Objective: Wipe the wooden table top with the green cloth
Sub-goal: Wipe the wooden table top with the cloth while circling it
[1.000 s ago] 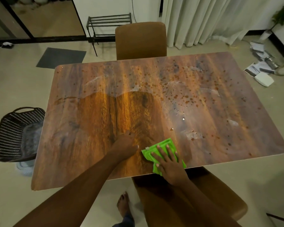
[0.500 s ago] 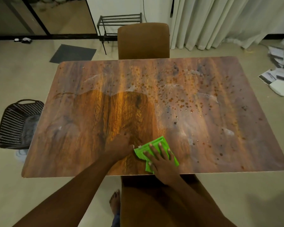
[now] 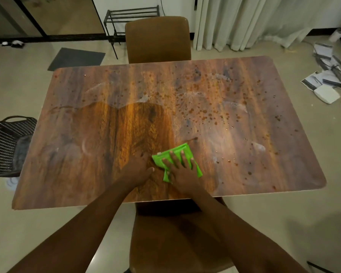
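While the right hand [image 3: 182,172] presses flat, fingers spread, on the folded green cloth [image 3: 176,158] near the front edge of the wooden table top [image 3: 244,154], the left hand [image 3: 137,170] rests loosely curled, holding nothing. Advised: firm overlapping strokes rightward into the brown spots [image 3: 205,113]; refold when soiled.

Cloth [image 3: 176,161] on table [image 3: 87,154] near front edge, right hand [image 3: 182,172] atop, left hand [image 3: 135,171] beside.

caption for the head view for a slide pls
Right hand presses green cloth flat on spotted wooden table; left hand rests beside it.
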